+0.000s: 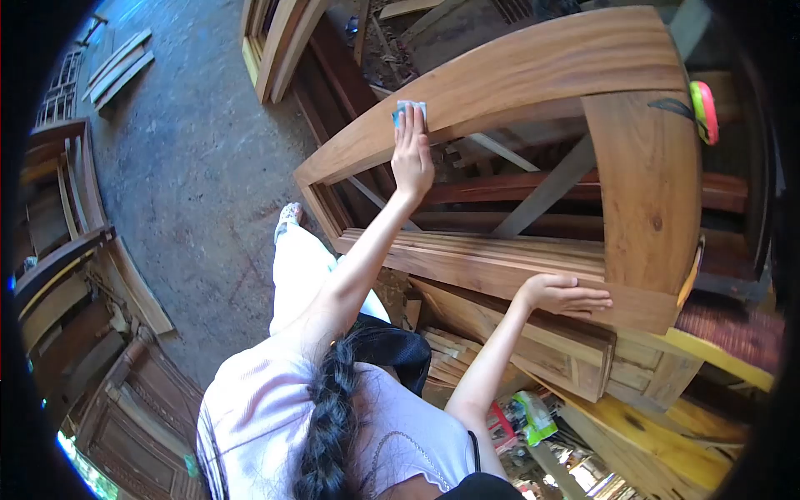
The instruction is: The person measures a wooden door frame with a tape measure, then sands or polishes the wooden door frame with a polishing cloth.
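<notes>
A wooden frame (653,183) with a long curved rail lies across the view on the right. My left hand (412,154) is on the curved rail, its fingers straight and close together, pressing a small blue-and-white pad (411,106) against the wood. The pad is partly hidden under my fingertips. Palm down, my right hand (565,295) rests on the frame's near straight rail, with its fingers stretched out and no object visible in it.
Stacked wooden panels (567,350) lie below the frame. A pink-and-yellow roll (705,112) is at its right end. More door panels (142,417) stand at the left. Boards (121,68) lie on the concrete floor (200,150). A green packet (534,417) sits near my right arm.
</notes>
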Available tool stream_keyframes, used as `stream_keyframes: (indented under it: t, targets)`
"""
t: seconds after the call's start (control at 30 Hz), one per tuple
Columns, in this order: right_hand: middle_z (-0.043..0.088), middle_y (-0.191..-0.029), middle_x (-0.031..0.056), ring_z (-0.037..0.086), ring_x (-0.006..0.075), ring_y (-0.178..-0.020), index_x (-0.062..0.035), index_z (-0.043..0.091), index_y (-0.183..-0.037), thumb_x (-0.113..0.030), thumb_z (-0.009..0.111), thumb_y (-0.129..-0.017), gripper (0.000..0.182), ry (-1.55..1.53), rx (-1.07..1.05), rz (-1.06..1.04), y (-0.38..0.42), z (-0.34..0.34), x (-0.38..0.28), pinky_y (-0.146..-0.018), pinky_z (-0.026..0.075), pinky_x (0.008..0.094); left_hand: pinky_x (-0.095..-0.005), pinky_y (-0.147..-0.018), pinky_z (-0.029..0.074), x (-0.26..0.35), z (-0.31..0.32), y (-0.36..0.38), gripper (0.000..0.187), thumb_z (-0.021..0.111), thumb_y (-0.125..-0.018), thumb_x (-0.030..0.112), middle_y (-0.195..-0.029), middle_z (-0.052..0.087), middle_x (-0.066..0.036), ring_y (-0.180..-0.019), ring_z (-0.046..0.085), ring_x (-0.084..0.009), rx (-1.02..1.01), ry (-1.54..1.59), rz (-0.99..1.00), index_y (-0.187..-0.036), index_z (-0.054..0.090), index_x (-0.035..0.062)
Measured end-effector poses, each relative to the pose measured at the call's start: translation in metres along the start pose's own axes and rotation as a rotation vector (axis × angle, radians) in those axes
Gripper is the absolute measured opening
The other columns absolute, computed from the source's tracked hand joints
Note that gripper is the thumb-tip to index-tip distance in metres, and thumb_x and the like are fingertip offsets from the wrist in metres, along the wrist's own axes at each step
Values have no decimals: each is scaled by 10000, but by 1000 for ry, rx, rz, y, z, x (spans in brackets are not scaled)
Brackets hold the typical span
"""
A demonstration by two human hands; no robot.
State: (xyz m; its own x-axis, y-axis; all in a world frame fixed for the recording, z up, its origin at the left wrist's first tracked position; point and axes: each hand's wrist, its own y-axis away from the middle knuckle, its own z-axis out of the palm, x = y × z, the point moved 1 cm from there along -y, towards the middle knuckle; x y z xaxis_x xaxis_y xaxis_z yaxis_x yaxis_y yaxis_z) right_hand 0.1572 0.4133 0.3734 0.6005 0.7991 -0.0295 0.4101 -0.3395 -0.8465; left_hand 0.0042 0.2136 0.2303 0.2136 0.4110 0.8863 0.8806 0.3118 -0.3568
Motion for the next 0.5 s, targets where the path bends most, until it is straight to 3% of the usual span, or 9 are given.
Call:
stream_keyframes:
  t: [0.07, 0.23, 0.37, 0.43, 0.5]
  targets:
    - [130, -1529, 205, 122, 340, -1421, 37, 166, -1455, -290, 250, -981, 582, 22, 40, -25, -1, 2, -3, -1112, 108, 513, -382, -1139, 194, 15, 11, 2, 472, 230, -1005, 234, -1513, 227, -132, -1402, 201, -297, 34, 12, -185, -1450, 282, 86]
    - [132, -1505, 265, 128, 394, -1402, 79, 180, -1433, -310, 238, -997, 587, 1, 28, -51, -2, -1, -8, -1127, 108, 488, -435, -1081, 308, 106, 17, -57, 465, 390, -954, 259, -1439, 393, -97, -1332, 354, -328, 116, 111, 116, -1400, 411, 125]
    - [109, -1506, 272, 123, 387, -1405, 73, 151, -1440, -269, 258, -995, 571, 6, 60, -96, 1, 2, -4, -1135, 101, 474, -439, -1057, 342, 66, 10, -39, 445, 396, -956, 260, -1389, 451, -129, -1291, 413, -333, 68, 98, 143, -1358, 461, 81]
    - [87, -1511, 266, 109, 378, -1409, 86, 140, -1436, -233, 260, -989, 562, -11, 45, -83, 3, 5, -2, -1139, 93, 464, -420, -1029, 386, 9, 3, -1, 420, 356, -983, 246, -1391, 435, -152, -1274, 427, -332, 88, 64, -31, -1345, 471, 68]
    - [100, -1512, 260, 117, 368, -1411, 77, 144, -1439, -236, 276, -981, 570, 7, 46, -96, 4, 5, 3, -1139, 90, 461, -399, -1003, 419, -31, -2, 31, 407, 337, -997, 257, -1400, 413, -165, -1279, 402, -358, 131, 50, -369, -1349, 467, 99]
